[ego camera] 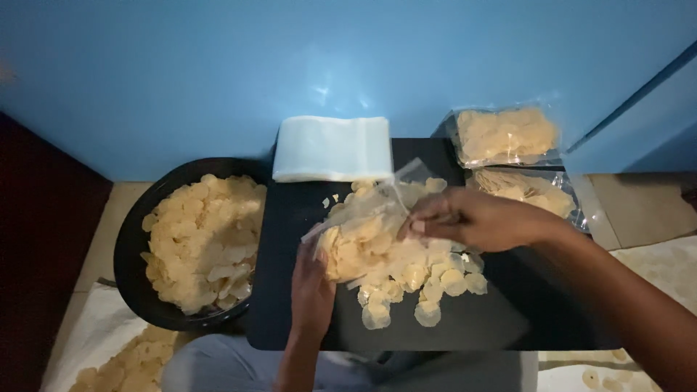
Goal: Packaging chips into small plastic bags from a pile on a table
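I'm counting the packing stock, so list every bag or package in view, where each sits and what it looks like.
Clear bag being filled: centre of the black tray, held by the left hand and right hand; transparent, part full of pale round chips.
Stack of empty bags: tray's far edge; flat, rectangular, milky white.
Filled bag: far right, against the blue wall; clear, full of pale chips.
Second filled bag: just in front of it; clear, same chips.

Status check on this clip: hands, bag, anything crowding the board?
Left hand under clear bag, right hand gripping its top. Bag partly full of chips. Loose chips on black board; bag stack behind.
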